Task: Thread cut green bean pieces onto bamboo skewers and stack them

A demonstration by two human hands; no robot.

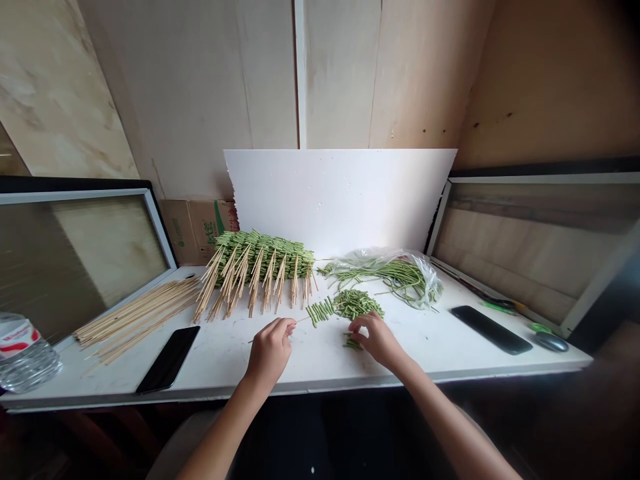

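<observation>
My left hand (271, 350) is closed in a pinch around a bamboo skewer (303, 319). Cut green bean pieces (320, 311) are threaded side by side along the skewer's far part. Curled over a few loose bean pieces (353, 342) on the table, my right hand (376, 339) has its thumb and fingertips drawn together on them; the exact grip is partly hidden. Just beyond that hand lies a heap of cut bean pieces (356, 302). A large stack of filled bean skewers (265, 257) stands behind, bare stick ends pointing toward me.
Loose bamboo skewers (140, 307) lie at left, near a black phone (169, 360) and a water bottle (27, 353). Long uncut beans in a plastic bag (400, 277) rest at the back right. Another phone (491, 329) and a computer mouse (551, 341) are on the right.
</observation>
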